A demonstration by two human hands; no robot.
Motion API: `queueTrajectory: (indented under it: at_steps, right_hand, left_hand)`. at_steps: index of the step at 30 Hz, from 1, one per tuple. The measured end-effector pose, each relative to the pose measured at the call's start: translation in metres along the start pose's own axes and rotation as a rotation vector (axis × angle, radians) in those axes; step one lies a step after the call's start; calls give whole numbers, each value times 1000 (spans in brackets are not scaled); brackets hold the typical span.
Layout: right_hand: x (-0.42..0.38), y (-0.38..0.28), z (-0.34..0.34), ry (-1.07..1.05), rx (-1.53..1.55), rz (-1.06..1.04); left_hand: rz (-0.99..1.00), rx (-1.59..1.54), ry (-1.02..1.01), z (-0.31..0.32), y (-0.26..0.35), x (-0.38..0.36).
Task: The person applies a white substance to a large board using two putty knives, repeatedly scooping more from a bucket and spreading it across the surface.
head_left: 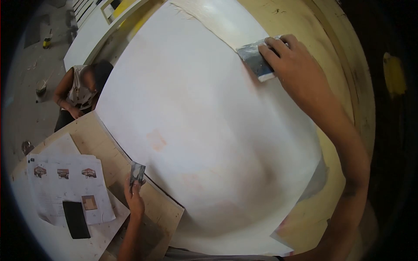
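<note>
A large, smooth white curved panel (183, 100) fills the middle of the view. At its upper right, my right hand (294, 61) grips a wide grey scraper (256, 61), its blade against the surface with whitish paste along the lower edge. A layer of cream-coloured paste (217, 17) runs from the scraper toward the panel's top edge. My left hand (135, 195) holds a small grey metal plate (137, 171) upright by the panel's left edge, over a wooden board. Faint pinkish patches (156, 140) show on the panel.
Printed sheets (56, 187) and a black rectangular piece (76, 219) lie at the lower left. Another person (78, 91) is low beside the panel's left corner. Small containers (41, 89) stand on the floor. A yellowish surface (305, 35) borders the panel on the right.
</note>
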State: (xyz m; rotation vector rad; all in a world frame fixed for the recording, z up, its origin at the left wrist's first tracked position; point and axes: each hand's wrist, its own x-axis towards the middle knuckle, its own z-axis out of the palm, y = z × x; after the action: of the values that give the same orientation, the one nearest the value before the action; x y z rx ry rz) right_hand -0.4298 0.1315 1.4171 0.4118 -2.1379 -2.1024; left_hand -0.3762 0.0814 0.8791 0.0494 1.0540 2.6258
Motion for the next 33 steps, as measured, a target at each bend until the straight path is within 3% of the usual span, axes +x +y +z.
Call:
queueTrajectory:
  at_steps: [9, 20, 28, 33]
  right_hand:
    - [-90, -16, -7, -92, 69, 119]
    - [-182, -35, -25, -318, 199, 255]
    - [-223, -55, -22, -297, 191, 326]
    - [-233, -65, -48, -374, 282, 412]
  left_hand:
    - [6, -12, 85, 3, -4, -3]
    - [22, 47, 50, -1, -11, -3]
    - [52, 141, 87, -7, -18, -1]
    - [68, -89, 40, 13, 5, -6]
